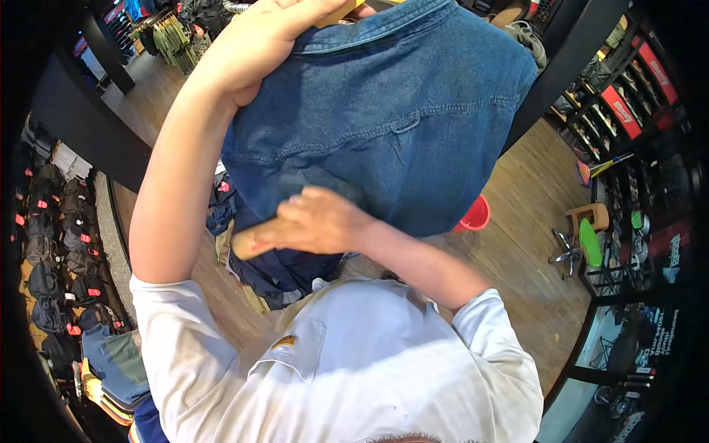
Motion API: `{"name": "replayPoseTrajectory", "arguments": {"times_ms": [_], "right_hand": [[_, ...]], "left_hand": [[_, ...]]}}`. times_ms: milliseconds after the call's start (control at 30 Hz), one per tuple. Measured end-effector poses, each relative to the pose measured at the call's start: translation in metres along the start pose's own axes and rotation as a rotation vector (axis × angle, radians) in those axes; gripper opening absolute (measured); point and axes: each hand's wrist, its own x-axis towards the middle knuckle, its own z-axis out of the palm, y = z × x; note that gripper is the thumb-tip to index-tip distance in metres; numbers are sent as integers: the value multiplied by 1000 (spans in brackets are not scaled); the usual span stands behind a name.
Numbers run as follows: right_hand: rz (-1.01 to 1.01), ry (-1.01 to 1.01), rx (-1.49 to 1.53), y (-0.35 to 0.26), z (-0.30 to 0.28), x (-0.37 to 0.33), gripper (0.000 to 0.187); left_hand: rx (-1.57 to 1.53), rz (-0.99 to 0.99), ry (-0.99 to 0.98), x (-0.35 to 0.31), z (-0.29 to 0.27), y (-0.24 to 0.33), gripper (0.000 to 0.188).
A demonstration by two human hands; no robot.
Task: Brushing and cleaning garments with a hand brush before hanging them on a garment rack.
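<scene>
A blue denim shirt (pixel 369 111) hangs before me with its back facing me, its collar up at the top edge. At the left of that collar is my left hand (pixel 284 26), closed on the shirt; its fingertips are partly cut off by the frame. Something yellow (pixel 341 13) shows beside those fingers. My right hand (pixel 321 221) is closed around a tan, round-ended object (pixel 252 241) with a reddish mark, at the lower left of the shirt's back. Motion blur hides that object's exact kind. Other dark blue clothing (pixel 277 273) hangs or lies below the shirt.
Shelves of folded dark garments (pixel 63 258) with red tags line the left. To the right are a red bucket (pixel 475 214) on the wood floor (pixel 509 251), a green-backed swivel chair (pixel 588 240) and shoe racks (pixel 605 122). Dark pillars (pixel 569 63) stand behind the shirt.
</scene>
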Motion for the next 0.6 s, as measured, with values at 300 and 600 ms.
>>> {"name": "replayPoseTrajectory", "arguments": {"times_ms": [300,600], "right_hand": [[150,-19,17,-4,89,-67,22],[263,481,-166,87,-113,56,51]], "left_hand": [[60,190,-119,14,18,23,42],[-189,605,-660,62,-39,-4,37]]}}
